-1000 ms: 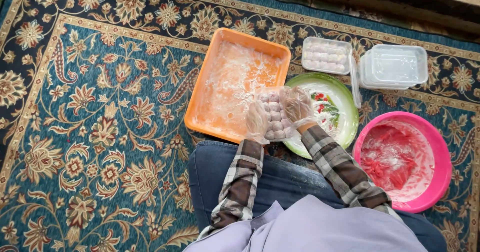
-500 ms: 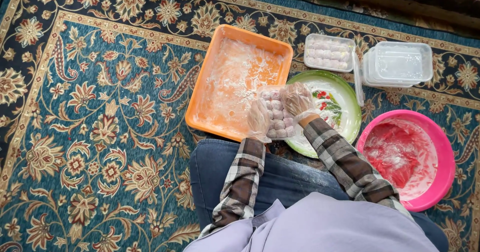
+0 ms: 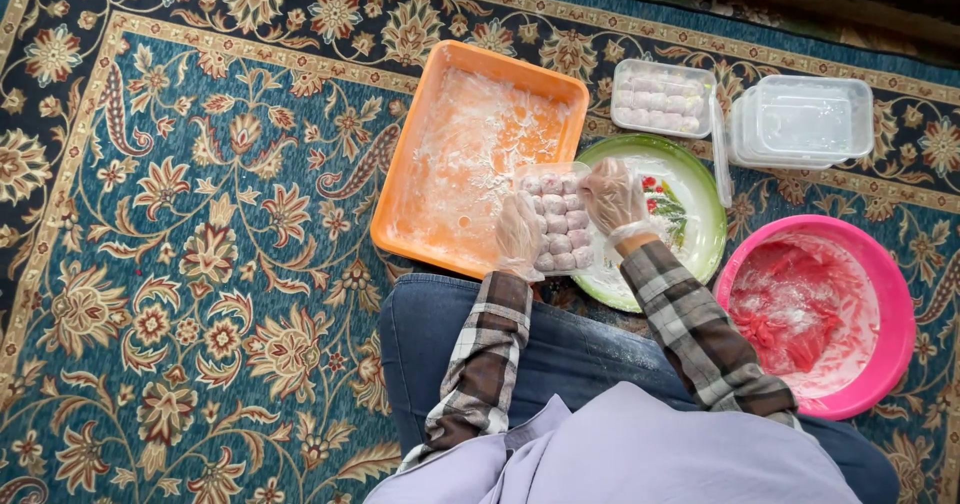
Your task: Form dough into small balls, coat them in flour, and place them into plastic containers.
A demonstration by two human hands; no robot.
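- My left hand (image 3: 518, 236) has a thin clear glove on, and its grip is closed on the near left side of the box (image 3: 556, 220).
- My right hand (image 3: 612, 196) has a glove too. It sits on the far right corner of the box, fingers curled down on it; I cannot tell if it is pinching the rim or pressing on one of the balls (image 3: 560, 226).
- The box is small, clear and thin. It sits between my two grips, just past my knees, half over the orange tray (image 3: 450, 164) and half over the green plate (image 3: 690, 226).
- The balls are pale pink, dusted white and packed in tight rows. I think they are soft and a bit sticky, so a hard squeeze would dent them.
- The box looks light and bendy. I think it is best held low on two sides, kept flat, so the balls do not roll out.
- Left of my left grip, the orange tray is smeared with white powder.
- Right of my right grip is a pink bowl (image 3: 895, 294) with red, wet smears in it.
- Past my right grip is a full box (image 3: 662, 97) of the same balls, and next to it a stack of empty boxes (image 3: 808, 122).
- It all rests on a blue rug (image 3: 180, 264) with flowers.
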